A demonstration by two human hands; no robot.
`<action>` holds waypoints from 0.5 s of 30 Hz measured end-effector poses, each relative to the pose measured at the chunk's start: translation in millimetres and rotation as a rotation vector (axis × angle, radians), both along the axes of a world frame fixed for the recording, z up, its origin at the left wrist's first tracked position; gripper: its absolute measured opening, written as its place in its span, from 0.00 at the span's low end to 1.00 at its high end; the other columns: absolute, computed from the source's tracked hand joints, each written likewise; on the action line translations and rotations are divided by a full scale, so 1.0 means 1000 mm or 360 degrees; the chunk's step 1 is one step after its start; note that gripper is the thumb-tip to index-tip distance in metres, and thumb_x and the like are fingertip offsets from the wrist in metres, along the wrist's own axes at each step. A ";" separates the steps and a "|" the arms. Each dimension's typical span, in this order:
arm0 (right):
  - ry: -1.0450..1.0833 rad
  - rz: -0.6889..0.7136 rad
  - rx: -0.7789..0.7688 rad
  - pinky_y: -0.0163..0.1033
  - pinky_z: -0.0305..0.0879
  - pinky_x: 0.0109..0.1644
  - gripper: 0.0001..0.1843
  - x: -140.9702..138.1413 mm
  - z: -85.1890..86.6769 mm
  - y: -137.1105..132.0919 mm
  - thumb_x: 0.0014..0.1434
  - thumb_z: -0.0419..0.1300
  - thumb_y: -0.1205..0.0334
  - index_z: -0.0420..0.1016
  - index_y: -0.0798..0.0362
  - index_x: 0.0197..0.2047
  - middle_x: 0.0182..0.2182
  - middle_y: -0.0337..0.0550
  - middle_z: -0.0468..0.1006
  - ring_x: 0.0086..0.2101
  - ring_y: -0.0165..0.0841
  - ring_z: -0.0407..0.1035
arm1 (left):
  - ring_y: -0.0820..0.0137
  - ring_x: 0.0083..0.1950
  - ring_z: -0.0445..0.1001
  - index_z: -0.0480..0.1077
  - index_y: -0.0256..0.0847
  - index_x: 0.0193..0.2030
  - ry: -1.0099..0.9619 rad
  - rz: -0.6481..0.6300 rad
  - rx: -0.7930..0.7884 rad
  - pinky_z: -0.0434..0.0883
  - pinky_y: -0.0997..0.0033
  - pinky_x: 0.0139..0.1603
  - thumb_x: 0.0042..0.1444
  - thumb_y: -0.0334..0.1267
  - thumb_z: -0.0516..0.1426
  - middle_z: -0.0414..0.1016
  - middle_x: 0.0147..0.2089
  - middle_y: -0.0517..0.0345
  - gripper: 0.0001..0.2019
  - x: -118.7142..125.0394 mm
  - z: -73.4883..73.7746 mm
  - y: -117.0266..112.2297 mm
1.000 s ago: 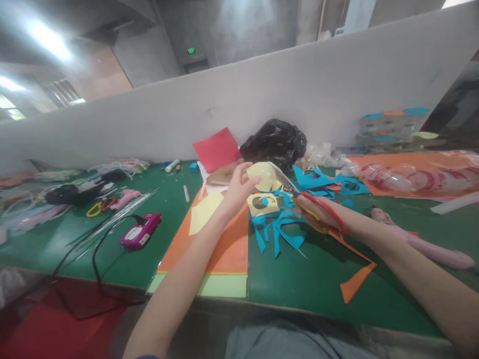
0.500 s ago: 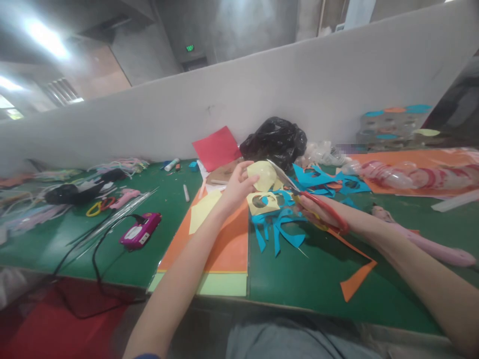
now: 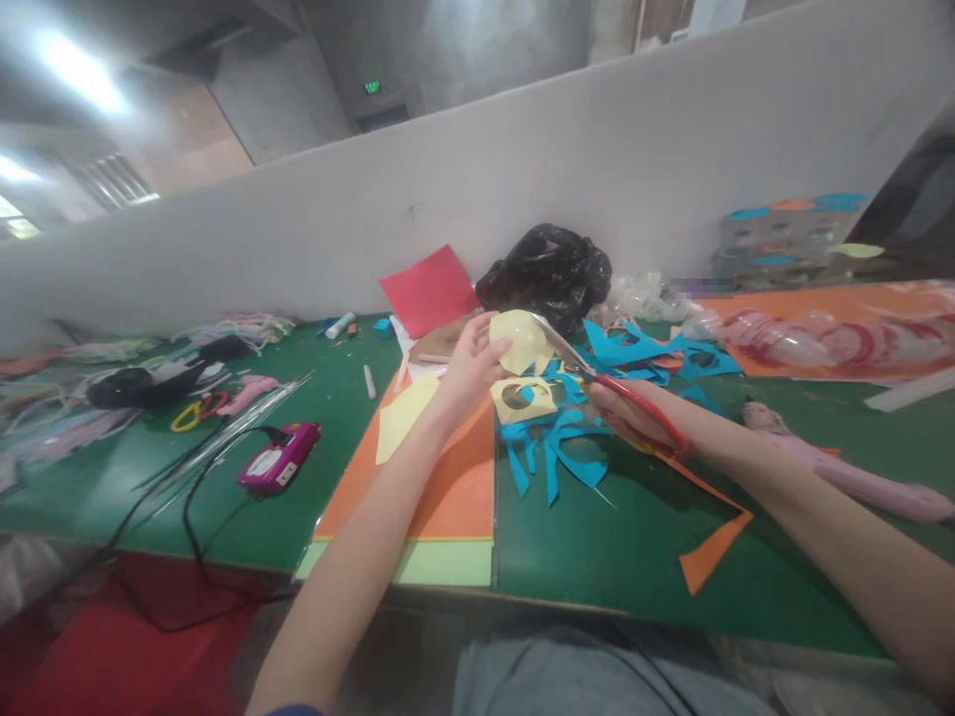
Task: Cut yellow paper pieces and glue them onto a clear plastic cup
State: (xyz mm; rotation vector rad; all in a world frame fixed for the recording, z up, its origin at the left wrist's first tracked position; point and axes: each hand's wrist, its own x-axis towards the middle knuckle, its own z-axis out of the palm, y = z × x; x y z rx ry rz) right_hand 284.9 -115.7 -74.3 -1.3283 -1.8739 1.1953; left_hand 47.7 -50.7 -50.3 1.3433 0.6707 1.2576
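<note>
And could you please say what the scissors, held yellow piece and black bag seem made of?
Scissors: grey, apparently metal blades; smooth red and yellow handles, probably plastic. Held yellow piece: thin, mostly matte, likely paper or card. Black bag: probably glossy plastic, from crinkles and highlights.

Left hand (image 3: 476,364) pinches while right hand (image 3: 614,406) grips.

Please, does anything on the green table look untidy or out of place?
Untidy, yes: blue paper scraps lie tangled near the scissors, and a bent orange strip trails toward the table's front edge, like offcuts left loose.
</note>
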 end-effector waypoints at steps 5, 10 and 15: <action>-0.0042 0.0098 0.0129 0.33 0.48 0.20 0.36 0.003 -0.002 0.002 0.61 0.43 0.23 0.57 0.51 0.28 0.18 0.34 0.57 0.19 0.25 0.51 | 0.62 0.53 0.76 0.62 0.45 0.53 0.0009 0.0027 -0.0049 0.76 0.62 0.49 0.49 0.43 0.67 0.72 0.54 0.53 0.26 -0.001 0.001 0.000; 0.0015 0.0171 0.0074 0.33 0.50 0.21 0.34 0.008 -0.012 0.007 0.65 0.42 0.27 0.57 0.51 0.30 0.21 0.35 0.58 0.20 0.26 0.51 | 0.64 0.51 0.76 0.62 0.47 0.55 0.0167 -0.0100 -0.0048 0.74 0.65 0.46 0.49 0.43 0.67 0.72 0.56 0.53 0.28 -0.004 0.000 -0.002; 0.0058 0.0185 0.0061 0.34 0.51 0.21 0.32 0.007 -0.010 0.005 0.66 0.43 0.30 0.57 0.52 0.29 0.21 0.35 0.58 0.20 0.26 0.50 | 0.66 0.50 0.76 0.63 0.48 0.57 0.0232 -0.0086 -0.0013 0.74 0.67 0.46 0.51 0.42 0.65 0.73 0.55 0.54 0.27 -0.006 0.000 -0.003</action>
